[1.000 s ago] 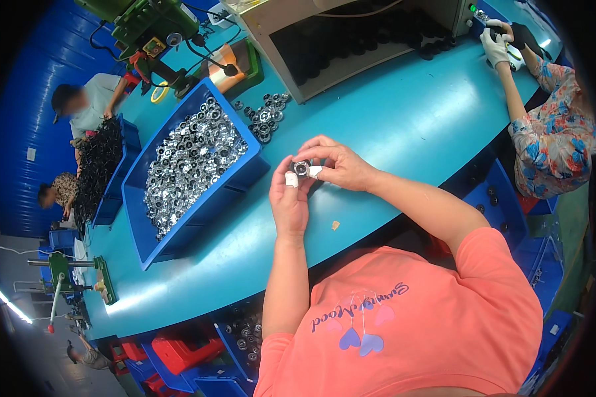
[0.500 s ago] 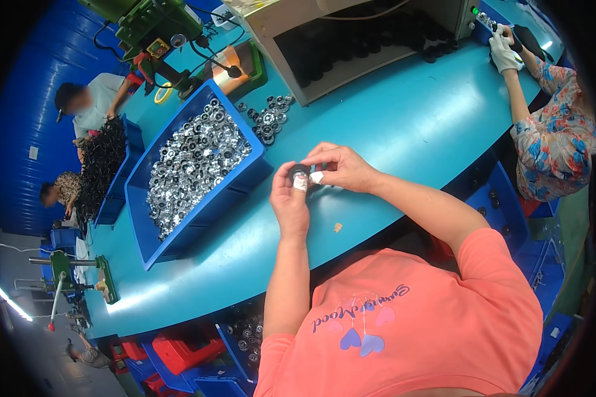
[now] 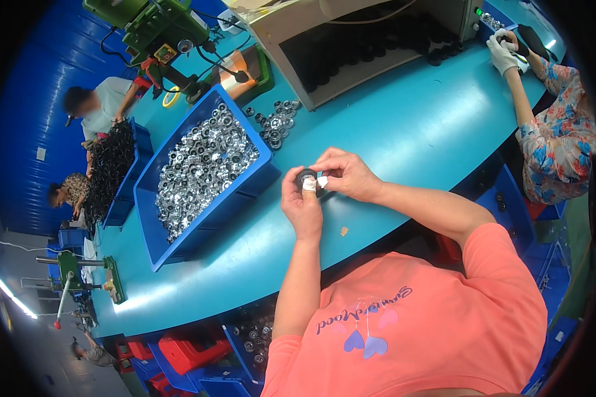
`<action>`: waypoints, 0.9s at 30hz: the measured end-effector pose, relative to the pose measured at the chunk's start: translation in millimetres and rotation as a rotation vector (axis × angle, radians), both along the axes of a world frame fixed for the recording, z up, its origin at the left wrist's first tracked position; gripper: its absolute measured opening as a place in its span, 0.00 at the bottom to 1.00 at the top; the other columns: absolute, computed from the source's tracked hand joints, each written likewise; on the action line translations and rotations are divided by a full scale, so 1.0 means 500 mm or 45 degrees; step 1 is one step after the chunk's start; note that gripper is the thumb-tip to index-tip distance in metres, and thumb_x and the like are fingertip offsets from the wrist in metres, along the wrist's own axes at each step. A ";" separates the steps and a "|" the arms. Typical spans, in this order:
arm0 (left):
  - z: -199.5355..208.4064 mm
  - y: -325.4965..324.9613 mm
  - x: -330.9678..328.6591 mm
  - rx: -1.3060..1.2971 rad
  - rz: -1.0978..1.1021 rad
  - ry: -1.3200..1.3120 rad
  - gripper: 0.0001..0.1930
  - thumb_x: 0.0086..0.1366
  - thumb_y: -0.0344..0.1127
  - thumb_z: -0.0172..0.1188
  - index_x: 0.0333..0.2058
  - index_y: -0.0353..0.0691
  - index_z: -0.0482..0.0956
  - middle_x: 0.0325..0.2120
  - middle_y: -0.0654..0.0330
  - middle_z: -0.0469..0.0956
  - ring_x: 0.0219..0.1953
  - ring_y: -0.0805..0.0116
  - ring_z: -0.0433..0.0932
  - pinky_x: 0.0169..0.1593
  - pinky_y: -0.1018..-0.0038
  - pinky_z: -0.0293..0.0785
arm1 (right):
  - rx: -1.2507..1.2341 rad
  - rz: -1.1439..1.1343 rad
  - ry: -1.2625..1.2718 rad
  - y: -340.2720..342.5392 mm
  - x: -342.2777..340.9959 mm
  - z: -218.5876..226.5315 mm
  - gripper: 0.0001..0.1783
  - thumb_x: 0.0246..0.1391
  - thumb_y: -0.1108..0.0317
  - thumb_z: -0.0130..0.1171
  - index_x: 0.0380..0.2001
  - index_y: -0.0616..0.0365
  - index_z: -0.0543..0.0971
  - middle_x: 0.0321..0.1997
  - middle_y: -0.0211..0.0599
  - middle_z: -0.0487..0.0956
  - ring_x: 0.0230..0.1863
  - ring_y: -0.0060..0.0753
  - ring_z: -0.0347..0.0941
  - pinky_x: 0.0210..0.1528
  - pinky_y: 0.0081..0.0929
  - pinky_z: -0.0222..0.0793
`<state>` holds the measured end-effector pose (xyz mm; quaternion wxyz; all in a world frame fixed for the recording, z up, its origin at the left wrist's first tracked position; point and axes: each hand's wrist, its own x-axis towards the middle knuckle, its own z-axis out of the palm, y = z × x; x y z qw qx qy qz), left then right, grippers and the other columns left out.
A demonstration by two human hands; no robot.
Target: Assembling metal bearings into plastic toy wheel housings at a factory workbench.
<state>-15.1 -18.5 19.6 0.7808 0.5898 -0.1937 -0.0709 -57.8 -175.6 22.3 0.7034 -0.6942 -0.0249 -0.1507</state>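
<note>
Over the near part of the teal table, my left hand (image 3: 302, 210) grips a small black round part (image 3: 305, 176) between thumb and fingers. Its thumb tip wears a white wrap. From the right, my right hand (image 3: 352, 177) closes its fingers on the same part's edge, and its thumb also has a white wrap. The fingers cover much of the part, so its inner detail is hard to make out. Left of my hands stands a blue bin (image 3: 210, 215) full of shiny silver and black round parts (image 3: 205, 165).
A loose pile of similar parts (image 3: 278, 124) lies beyond the bin. Behind are a green machine (image 3: 162, 33) and a grey open-fronted box (image 3: 324, 96) holding black parts. A small tan scrap (image 3: 344, 231) lies nearby. A gloved co-worker (image 3: 553, 139) works at right; others sit at far left.
The whole view has shifted slightly, so the bin and table sit a little farther right. Both hands keep the black part between them, with only small finger movement.
</note>
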 end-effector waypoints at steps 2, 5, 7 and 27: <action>-0.004 0.013 0.017 -0.042 -0.099 0.037 0.17 0.73 0.26 0.59 0.58 0.34 0.73 0.46 0.59 0.79 0.47 0.72 0.80 0.50 0.77 0.78 | -0.020 0.000 -0.006 -0.001 0.003 0.014 0.16 0.52 0.71 0.70 0.46 0.55 0.87 0.45 0.30 0.79 0.42 0.22 0.77 0.44 0.22 0.75; 0.006 0.022 0.024 0.007 -0.245 0.148 0.20 0.74 0.30 0.58 0.62 0.36 0.71 0.46 0.59 0.80 0.43 0.72 0.82 0.47 0.76 0.81 | 0.033 0.042 0.086 -0.010 0.002 0.026 0.16 0.53 0.70 0.70 0.47 0.55 0.85 0.45 0.31 0.80 0.42 0.23 0.78 0.45 0.23 0.76; 0.012 0.019 0.016 0.084 -0.263 0.184 0.22 0.76 0.34 0.58 0.65 0.37 0.69 0.46 0.59 0.80 0.39 0.71 0.83 0.45 0.75 0.83 | 0.164 0.113 0.184 -0.019 0.006 0.017 0.16 0.54 0.70 0.69 0.48 0.57 0.84 0.46 0.31 0.81 0.44 0.24 0.79 0.48 0.25 0.76; -0.008 -0.005 0.001 0.039 0.129 0.029 0.13 0.71 0.30 0.65 0.52 0.33 0.82 0.35 0.63 0.82 0.33 0.78 0.76 0.35 0.81 0.73 | 0.250 0.130 -0.022 0.016 -0.005 0.019 0.11 0.57 0.77 0.67 0.43 0.65 0.80 0.43 0.35 0.77 0.42 0.30 0.83 0.47 0.27 0.82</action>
